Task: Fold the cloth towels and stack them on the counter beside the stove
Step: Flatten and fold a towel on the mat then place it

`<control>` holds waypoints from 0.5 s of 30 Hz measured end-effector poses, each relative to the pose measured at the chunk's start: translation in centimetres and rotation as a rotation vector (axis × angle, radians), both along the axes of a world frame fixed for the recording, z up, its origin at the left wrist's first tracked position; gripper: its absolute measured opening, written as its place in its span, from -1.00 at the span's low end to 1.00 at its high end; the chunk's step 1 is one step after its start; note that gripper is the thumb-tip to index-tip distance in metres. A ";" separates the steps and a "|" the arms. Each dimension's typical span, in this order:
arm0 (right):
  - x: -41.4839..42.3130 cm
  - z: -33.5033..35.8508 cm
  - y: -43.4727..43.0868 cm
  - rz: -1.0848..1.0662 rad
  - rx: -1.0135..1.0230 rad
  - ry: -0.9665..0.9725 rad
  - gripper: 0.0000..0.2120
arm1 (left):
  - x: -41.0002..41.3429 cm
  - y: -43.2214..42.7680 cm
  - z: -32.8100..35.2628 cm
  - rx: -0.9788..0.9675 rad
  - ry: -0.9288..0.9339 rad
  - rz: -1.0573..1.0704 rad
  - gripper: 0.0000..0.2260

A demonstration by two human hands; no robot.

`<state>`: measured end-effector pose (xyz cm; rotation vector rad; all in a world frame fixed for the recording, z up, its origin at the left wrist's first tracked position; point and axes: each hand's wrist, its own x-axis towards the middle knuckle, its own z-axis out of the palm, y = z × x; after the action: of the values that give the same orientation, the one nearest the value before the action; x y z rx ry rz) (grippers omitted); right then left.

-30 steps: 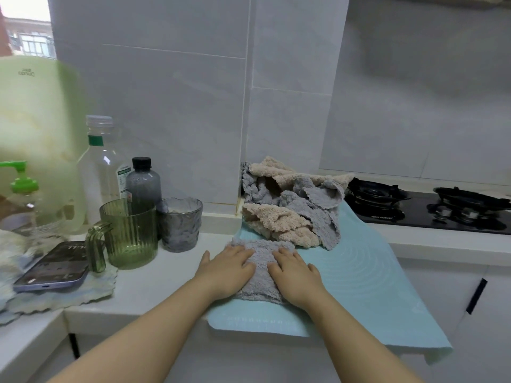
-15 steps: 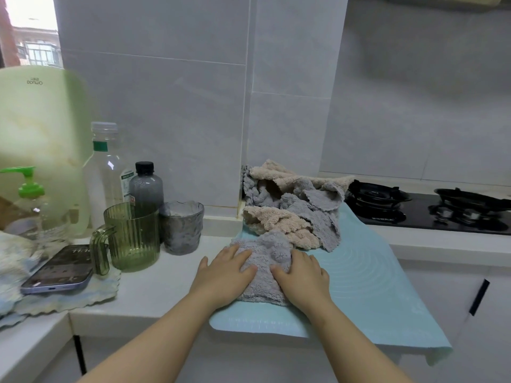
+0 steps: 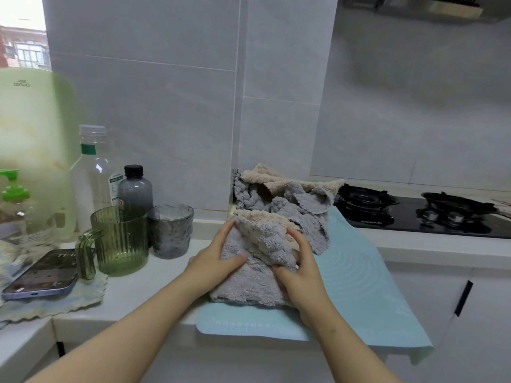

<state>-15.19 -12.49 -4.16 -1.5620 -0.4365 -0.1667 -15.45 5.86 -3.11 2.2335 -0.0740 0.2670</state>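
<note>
Right now the counter (image 3: 138, 294) is carrying everything, and the blue mat (image 3: 359, 286) is lying across its right part, drooping over the front edge beside the stove (image 3: 414, 214). At the mat's back edge the heap of unfolded towels (image 3: 290, 197) is slumping into the wall corner, its right flank reaching just beside the nearest burner.

You are working the grey towel (image 3: 257, 261) at the mat's front left corner, with its far edge raised and touching the heap. Your left hand (image 3: 213, 261) is clamping the towel's left side, thumb on top and fingers tucked behind. Your right hand (image 3: 301, 275) is pinching the right side the same way. I judge you are making a fold toward yourself.

Watch the contact with the heap: plush is clinging to plush, so a loose towel could come dragging along and spoil the fold. The mat is overhanging, so a hard pull could slide it off the front edge. The green jug (image 3: 119, 239) and grey glass (image 3: 171, 230) are standing near your left forearm, and a wide sweep could knock them.
</note>
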 end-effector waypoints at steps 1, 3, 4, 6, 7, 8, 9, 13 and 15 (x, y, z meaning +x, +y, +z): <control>0.1 0.1 -0.2 -0.013 0.060 0.019 -0.36 | 0.1 -0.3 0.3 -0.081 -0.021 -0.043 -0.32; 0.3 0.2 -0.6 -0.017 0.208 0.083 -0.36 | 0.4 -0.9 0.7 -0.214 -0.059 -0.123 -0.30; 0.4 0.2 -0.8 -0.006 0.280 0.118 -0.36 | 0.5 -1.2 0.9 -0.283 -0.074 -0.150 -0.29; 0.6 0.3 -1.1 0.009 0.384 0.170 -0.39 | 0.8 -1.8 1.1 -0.438 -0.082 -0.178 -0.27; 0.6 0.3 -1.1 0.013 0.407 0.189 -0.40 | 0.8 -2.1 1.1 -0.516 -0.067 -0.183 -0.27; 0.7 0.4 -1.2 0.013 0.419 0.204 -0.41 | 0.9 -2.2 1.0 -0.593 -0.047 -0.191 -0.27; 0.7 0.4 -1.2 0.009 0.420 0.217 -0.42 | 0.8 -2.3 0.8 -0.676 -0.018 -0.203 -0.27; 0.9 0.0 -1.0 -0.037 0.289 0.252 -0.40 | 0.1 -1.7 -0.1 -0.845 0.063 -0.184 -0.33; 1.4 -0.2 -0.8 -0.067 0.126 0.239 -0.38 | -0.1 -1.3 -0.4 -0.913 0.069 -0.132 -0.44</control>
<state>-13.78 -13.34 -4.36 -1.4521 -0.1822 -0.0568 -15.52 4.54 -3.49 1.3215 -0.0476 0.1109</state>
